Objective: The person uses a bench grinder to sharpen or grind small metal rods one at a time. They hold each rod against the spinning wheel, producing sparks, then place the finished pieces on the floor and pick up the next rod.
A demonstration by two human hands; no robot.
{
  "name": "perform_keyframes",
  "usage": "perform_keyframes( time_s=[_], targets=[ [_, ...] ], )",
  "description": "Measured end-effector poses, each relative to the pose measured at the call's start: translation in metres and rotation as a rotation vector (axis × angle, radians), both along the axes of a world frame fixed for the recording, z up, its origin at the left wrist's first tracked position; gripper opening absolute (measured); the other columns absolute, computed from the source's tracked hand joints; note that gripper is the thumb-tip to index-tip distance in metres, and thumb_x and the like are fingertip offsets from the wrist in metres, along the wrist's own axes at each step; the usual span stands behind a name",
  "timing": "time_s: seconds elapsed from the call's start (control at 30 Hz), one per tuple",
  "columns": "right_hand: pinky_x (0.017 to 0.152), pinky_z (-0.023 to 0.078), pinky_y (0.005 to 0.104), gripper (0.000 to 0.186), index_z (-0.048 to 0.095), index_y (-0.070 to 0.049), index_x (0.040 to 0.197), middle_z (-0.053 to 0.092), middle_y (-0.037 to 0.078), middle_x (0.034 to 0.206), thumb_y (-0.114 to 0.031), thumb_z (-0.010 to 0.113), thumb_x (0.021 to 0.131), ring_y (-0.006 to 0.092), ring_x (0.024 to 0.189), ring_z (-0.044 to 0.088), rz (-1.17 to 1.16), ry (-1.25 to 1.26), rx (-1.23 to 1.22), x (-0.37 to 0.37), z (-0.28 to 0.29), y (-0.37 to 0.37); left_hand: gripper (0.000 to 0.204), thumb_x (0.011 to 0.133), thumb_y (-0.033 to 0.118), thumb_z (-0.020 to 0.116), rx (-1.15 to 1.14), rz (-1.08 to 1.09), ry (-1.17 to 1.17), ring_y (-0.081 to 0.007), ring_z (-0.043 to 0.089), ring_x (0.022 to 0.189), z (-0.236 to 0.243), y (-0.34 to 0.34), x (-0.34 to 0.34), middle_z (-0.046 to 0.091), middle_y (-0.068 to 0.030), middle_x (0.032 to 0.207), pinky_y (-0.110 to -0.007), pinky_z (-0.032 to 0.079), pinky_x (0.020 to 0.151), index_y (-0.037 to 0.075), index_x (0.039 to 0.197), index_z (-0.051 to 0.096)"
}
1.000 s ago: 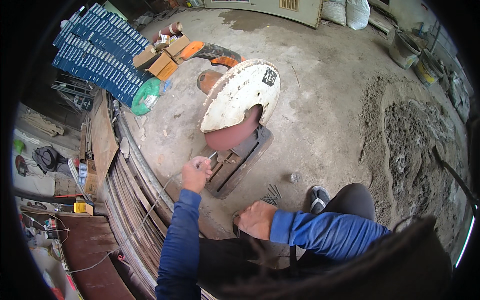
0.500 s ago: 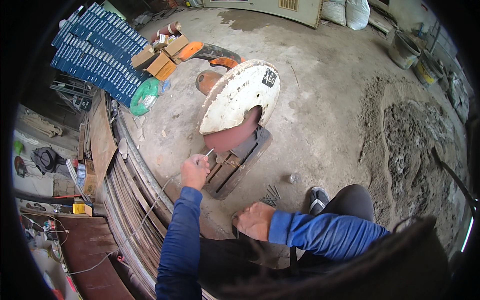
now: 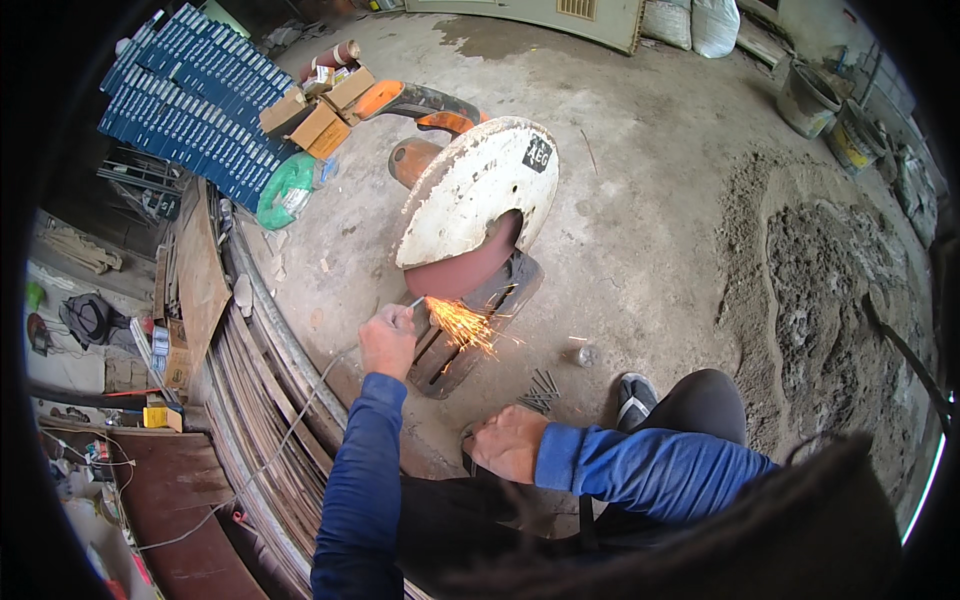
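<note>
Sparks now spray from the thin metal rod, where the frame half a second ago showed none; the left hand has barely shifted. The rod's tip meets the lower edge of the reddish-brown disc, which sits between one and two o'clock from that hand, under a chipped white guard. The shower heads toward four o'clock, across the slotted machine base.

The left fingers grasp the rod close to its tip, leaving only a short end showing toward one o'clock. Between four and five o'clock from there rests the right hand, its fingers curled in; whether they hold anything, I cannot tell. Loose dark rods lie on the floor at its one o'clock, with a small container just beyond them.

The step in hand looks like grinding the rod's end against the disc. The next move, I judge, calls for a steady angle and light pressure, perhaps with a slight roll, the fingertips kept well off the disc.
</note>
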State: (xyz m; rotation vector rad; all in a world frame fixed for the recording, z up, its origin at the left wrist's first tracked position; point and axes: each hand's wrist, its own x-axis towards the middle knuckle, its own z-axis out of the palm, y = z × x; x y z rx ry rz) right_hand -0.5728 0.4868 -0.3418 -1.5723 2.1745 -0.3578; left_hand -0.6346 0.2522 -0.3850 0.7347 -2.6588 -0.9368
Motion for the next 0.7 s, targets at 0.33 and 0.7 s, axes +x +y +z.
perform_keyframes(
  time_s=[0.33, 0.7],
  targets=[
    [0.074, 0.056, 0.0372, 0.017, 0.074, -0.01, 0.087, 0.073, 0.01, 0.085, -0.016, 0.061, 0.077, 0.0274, 0.084, 0.072, -0.015, 0.003, -0.017, 0.001, -0.002, 0.003, 0.016, 0.089, 0.015, 0.064, -0.252, -0.109, 0.089, -0.0191, 0.064, 0.053, 0.001, -0.001, -0.002, 0.066, -0.0114, 0.065, -0.034, 0.049, 0.054, 0.001, 0.087, 0.071],
    [0.076, 0.056, 0.0379, 0.019, 0.074, -0.01, 0.09, 0.073, 0.011, 0.09, -0.015, 0.062, 0.076, 0.0278, 0.088, 0.071, 0.008, -0.022, -0.034, 0.001, 0.0, 0.005, 0.019, 0.091, 0.021, 0.064, -0.222, -0.096, -0.029, -0.0312, 0.066, 0.066, 0.015, -0.001, 0.007, 0.067, -0.0156, 0.072, -0.041, 0.051, 0.061, 0.003, 0.089, 0.068]
  ],
)
